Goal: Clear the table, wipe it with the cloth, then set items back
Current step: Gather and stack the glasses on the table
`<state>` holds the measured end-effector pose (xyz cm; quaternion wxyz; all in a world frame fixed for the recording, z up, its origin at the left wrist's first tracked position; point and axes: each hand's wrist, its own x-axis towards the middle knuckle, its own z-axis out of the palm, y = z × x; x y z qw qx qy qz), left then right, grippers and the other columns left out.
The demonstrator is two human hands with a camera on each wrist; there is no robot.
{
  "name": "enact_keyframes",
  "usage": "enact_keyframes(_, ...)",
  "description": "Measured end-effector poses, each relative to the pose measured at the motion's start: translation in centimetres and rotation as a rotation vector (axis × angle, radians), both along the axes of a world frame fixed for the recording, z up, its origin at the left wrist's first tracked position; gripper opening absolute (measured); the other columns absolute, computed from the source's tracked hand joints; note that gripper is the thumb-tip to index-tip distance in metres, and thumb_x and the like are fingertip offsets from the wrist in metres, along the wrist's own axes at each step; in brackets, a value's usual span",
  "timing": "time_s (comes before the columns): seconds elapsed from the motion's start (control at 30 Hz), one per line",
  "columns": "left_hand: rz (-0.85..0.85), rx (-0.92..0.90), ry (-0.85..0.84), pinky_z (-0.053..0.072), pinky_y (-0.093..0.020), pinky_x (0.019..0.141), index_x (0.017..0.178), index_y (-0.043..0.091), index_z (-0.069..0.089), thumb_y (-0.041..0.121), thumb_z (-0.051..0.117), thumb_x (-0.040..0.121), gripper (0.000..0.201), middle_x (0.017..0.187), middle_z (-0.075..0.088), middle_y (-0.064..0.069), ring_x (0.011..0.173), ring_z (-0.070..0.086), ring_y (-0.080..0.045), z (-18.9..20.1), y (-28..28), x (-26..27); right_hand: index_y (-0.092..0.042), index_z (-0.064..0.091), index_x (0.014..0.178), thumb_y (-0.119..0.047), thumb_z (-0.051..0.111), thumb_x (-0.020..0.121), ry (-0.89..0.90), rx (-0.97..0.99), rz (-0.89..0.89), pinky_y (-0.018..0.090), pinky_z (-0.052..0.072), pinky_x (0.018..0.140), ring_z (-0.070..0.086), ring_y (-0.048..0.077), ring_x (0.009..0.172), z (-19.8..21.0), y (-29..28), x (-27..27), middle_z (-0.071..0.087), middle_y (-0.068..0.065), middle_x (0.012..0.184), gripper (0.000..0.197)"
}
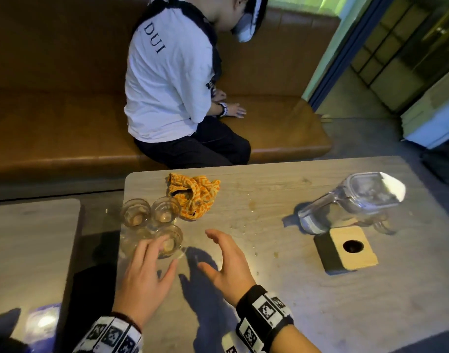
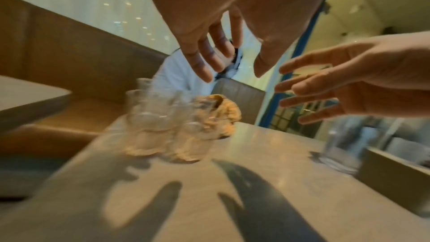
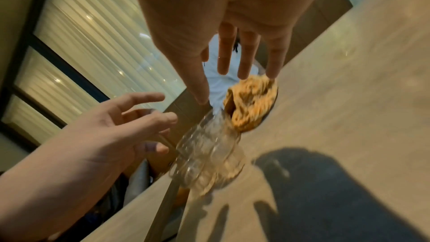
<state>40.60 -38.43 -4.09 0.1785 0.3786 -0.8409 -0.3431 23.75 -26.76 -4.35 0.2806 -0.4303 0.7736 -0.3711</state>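
Observation:
Several small clear glasses [image 1: 152, 220] [image 2: 163, 126] [image 3: 209, 154] stand clustered at the left edge of the wooden table [image 1: 282, 301]. A crumpled orange patterned cloth [image 1: 192, 194] [image 2: 223, 115] [image 3: 251, 104] lies just behind them. My left hand [image 1: 164, 253] [image 2: 232, 74] is open with spread fingers over the nearest glass [image 1: 171, 242]; I cannot tell whether it touches. My right hand [image 1: 213, 250] [image 3: 223, 87] hovers open to that glass's right and holds nothing. Further right stand a clear glass pitcher [image 1: 350, 202] [image 2: 342, 144] and a wooden block with a round hole [image 1: 345, 248].
Small drops and stains [image 1: 251, 205] dot the table's middle. A second table [image 1: 27, 238] stands to the left across a narrow gap. Behind, a person in a white shirt [image 1: 167, 85] sits on a brown bench [image 1: 52, 123].

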Motion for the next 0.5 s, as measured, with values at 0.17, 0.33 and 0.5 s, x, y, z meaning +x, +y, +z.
enact_keyframes(0.17, -0.383, -0.064, 0.100, 0.054, -0.026, 0.072, 0.123, 0.035, 0.052, 0.046, 0.050, 0.087, 0.037, 0.109, 0.047, 0.016, 0.094, 0.057, -0.001, 4.1, 5.9, -9.2, -0.025, 0.051, 0.131, -0.019, 0.068, 0.088, 0.186, -0.120, -0.156, 0.011, 0.037, 0.096, 0.050, -0.003, 0.117, 6.4, 9.9, -7.2, 0.057, -0.010, 0.124, 0.047)
enact_keyframes(0.33, -0.700, -0.134, 0.063, 0.052, -0.018, 0.068, 0.122, 0.037, 0.049, 0.046, 0.045, 0.090, 0.033, 0.108, 0.048, 0.016, 0.082, 0.056, 0.001, 7.4, 11.9, -17.9, -0.020, 0.059, 0.121, -0.012, 0.070, 0.086, 0.417, -0.192, -0.484, 0.017, 0.046, 0.088, 0.061, 0.004, 0.104, 11.0, 21.0, -17.4, 0.065, -0.007, 0.113, 0.038)
enact_keyframes(0.5, -0.858, -0.117, -0.053, 0.055, -0.026, 0.071, 0.127, 0.044, 0.043, 0.055, 0.032, 0.090, 0.040, 0.106, 0.046, 0.026, 0.083, 0.060, 0.000, 7.2, 17.2, -24.8, -0.011, 0.057, 0.122, -0.005, 0.073, 0.080, 0.609, 0.004, -0.509, 0.034, 0.044, 0.091, 0.060, 0.029, 0.106, 10.0, 27.9, -29.7, 0.063, 0.007, 0.112, 0.046)
